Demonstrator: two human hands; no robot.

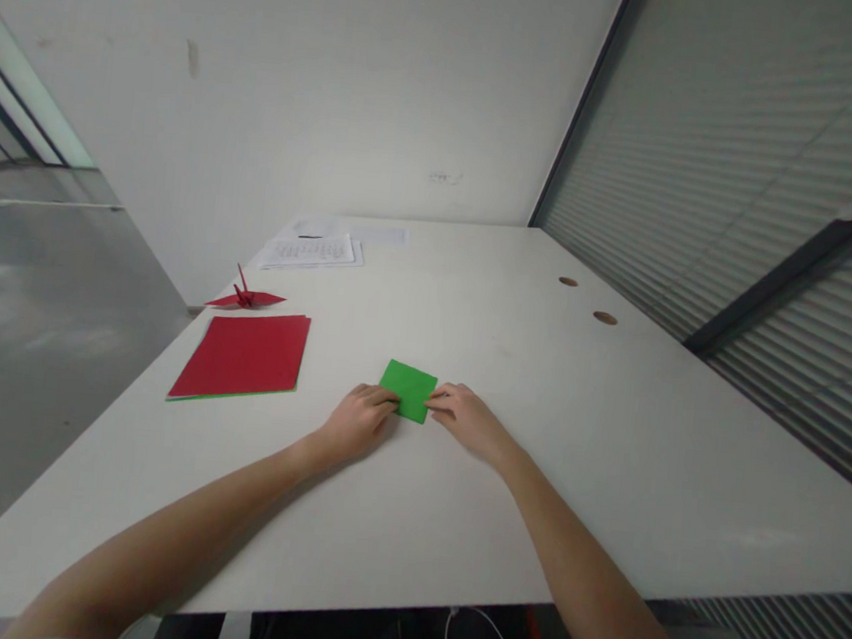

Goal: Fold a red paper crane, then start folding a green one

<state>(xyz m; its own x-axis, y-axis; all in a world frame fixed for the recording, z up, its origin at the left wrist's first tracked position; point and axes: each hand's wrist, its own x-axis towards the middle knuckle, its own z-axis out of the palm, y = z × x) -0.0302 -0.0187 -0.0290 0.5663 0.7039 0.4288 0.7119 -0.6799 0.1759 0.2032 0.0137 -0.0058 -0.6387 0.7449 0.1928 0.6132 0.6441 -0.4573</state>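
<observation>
A small green square of origami paper (410, 386) lies slightly turned on the white table (467, 524), between my two hands. My left hand (362, 420) has its fingers closed at the paper's lower left edge, with the fingertips over it. At the right edge, my right hand (466, 418) pinches the paper between thumb and fingers. Whether the paper has several layers I cannot tell from here.
To the left lies a stack of red paper (246, 354) with a green edge showing below. Behind it stands a red paper crane (245, 297). Printed sheets (312, 250) lie farther back. Two round holes pierce the tabletop at right, near the window blinds (712, 166).
</observation>
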